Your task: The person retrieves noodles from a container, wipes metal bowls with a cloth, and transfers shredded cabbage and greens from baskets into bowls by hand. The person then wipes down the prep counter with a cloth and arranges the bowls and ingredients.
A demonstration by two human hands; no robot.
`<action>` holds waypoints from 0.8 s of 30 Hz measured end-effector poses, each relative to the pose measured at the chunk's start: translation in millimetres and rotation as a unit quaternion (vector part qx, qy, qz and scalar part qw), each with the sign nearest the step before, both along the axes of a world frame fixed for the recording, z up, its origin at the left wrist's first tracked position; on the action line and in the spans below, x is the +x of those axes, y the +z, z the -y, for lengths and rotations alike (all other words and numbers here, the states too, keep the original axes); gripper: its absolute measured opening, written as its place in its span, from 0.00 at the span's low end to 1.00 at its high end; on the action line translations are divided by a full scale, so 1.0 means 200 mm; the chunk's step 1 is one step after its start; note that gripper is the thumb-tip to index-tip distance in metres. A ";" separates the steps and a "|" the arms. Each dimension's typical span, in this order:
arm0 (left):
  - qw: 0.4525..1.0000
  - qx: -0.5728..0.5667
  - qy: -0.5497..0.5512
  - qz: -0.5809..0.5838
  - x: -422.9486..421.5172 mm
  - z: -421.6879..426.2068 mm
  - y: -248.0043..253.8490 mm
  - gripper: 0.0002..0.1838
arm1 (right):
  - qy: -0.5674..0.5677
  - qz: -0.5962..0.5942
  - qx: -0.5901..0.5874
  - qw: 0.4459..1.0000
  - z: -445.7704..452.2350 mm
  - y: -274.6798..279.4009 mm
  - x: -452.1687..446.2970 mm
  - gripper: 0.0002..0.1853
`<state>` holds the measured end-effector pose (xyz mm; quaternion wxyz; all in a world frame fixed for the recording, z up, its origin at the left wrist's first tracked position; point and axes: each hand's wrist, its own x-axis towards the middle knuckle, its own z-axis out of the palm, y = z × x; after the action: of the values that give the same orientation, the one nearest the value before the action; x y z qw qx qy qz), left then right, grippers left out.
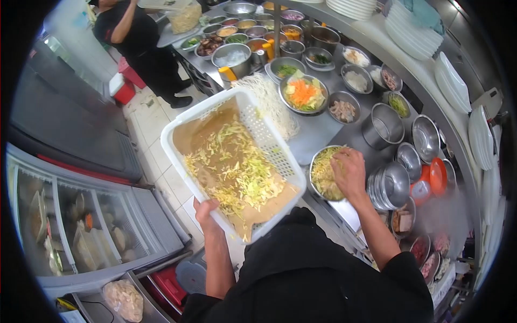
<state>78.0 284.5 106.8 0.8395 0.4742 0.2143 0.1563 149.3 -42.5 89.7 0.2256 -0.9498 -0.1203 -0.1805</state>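
My left hand [207, 214] grips the near left rim of a white perforated plastic basket [267, 114], which hangs tilted in front of me. Brown paper [200, 128] lines it, and shredded cabbage [257, 180] lies scattered over the paper. To the right, my right hand [350, 171] reaches into a round metal bowl [311, 177] of pale yellow shreds or noodles [324, 168]. Its fingers curl down into the food, so their tips are hidden. Just beyond stands a bowl of sliced vegetables [304, 94] with orange shreds on top.
Pale noodles [269, 105] lie on the counter behind the basket. Stacked metal bowls [389, 188] and an empty pot [383, 126] stand at right, below a shelf of white plates [414, 27]. A glass-topped fridge [91, 226] is at left. Another person [142, 40] stands at the far left.
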 end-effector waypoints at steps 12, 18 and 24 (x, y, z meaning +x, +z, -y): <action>0.999 0.011 -0.023 0.027 0.04 -0.06 0.02 0.35 | -0.019 0.056 0.111 0.992 -0.17 0.18 -0.02 0.08; 0.998 0.033 -0.059 0.019 0.08 0.07 0.14 0.35 | 0.229 0.037 0.263 0.936 -0.60 0.35 0.08 0.14; 0.998 0.026 -0.056 -0.027 0.06 0.14 0.13 0.31 | 0.343 -0.129 0.403 0.839 -1.06 0.31 0.27 0.17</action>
<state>90.7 256.6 133.4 0.8282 0.5111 0.2060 0.1021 202.7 170.3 152.6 0.6491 -0.6876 -0.3252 0.0003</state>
